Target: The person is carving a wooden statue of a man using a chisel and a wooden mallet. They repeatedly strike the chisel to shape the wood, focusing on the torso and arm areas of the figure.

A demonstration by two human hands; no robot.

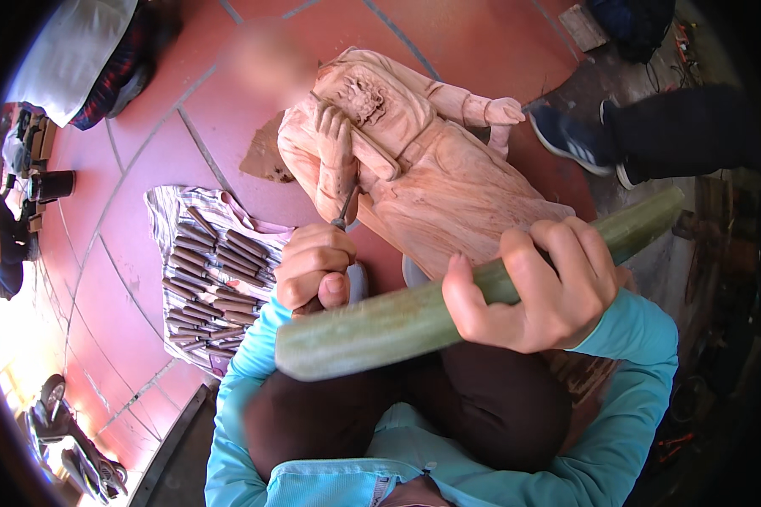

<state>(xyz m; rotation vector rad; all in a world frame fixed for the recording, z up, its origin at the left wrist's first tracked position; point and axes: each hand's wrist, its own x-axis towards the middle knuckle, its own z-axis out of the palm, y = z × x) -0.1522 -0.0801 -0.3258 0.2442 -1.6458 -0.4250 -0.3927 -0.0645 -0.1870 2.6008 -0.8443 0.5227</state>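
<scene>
My left hand (pixel 317 264) is wrapped round a carving chisel; its thin metal shaft (pixel 345 206) points away from me at the statue's sleeve. I cannot tell whether its tip touches the wood. My right hand (pixel 537 291) grips a long, thick green club (pixel 372 331), slanting from the right down to the left. Its blunt near end lies in front of my left wrist and hides most of the chisel's handle. Beyond my hands a carved wooden statue (pixel 431 169) of a robed figure lies on its back, one hand on its chest holding a tablet-like block.
On the tiled floor to the left, a cloth (pixel 165 207) bears several wooden-handled chisels (pixel 216 275). A person's shoe (pixel 573 139) is beside the statue at the right. Another person (pixel 84 68) is at the upper left. A toy-like motorbike shape (pixel 72 439) shows at the lower left.
</scene>
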